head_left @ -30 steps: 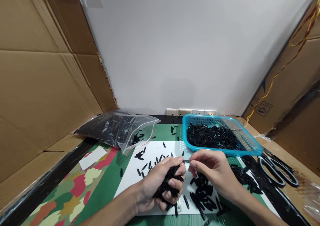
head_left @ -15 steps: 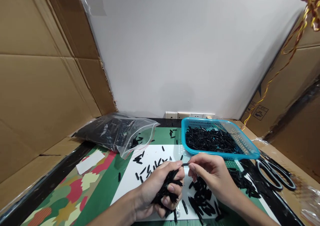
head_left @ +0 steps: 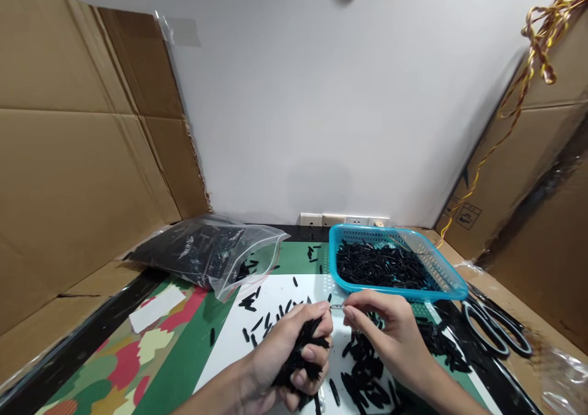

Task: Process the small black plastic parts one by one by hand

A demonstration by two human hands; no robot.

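My left hand (head_left: 301, 354) is closed around a thick bunch of small, slender black pieces (head_left: 298, 360), their ends poking out between the fingers. A single thin piece (head_left: 337, 306) spans the gap between my left thumb and my right fingertips; its visible side looks pale with dark marks. My right hand (head_left: 383, 323) pinches its right end between thumb and forefinger. Beneath the hands, more black pieces (head_left: 365, 378) lie heaped and scattered on a white sheet (head_left: 220, 357). Their exact kind is too small to tell.
A blue plastic basket (head_left: 452, 289) full of black pieces stands behind my right hand. A clear zip bag (head_left: 193, 250) of dark contents lies back left. Scissors (head_left: 496, 335) rest at right. Cardboard walls (head_left: 82, 158) flank the table; twisted wire (head_left: 478, 170) hangs at right.
The thin piece between my hands looked dark and now shows a pale side. Both hands keep their grip. The view has tilted up slightly, shifting the scene down and left.
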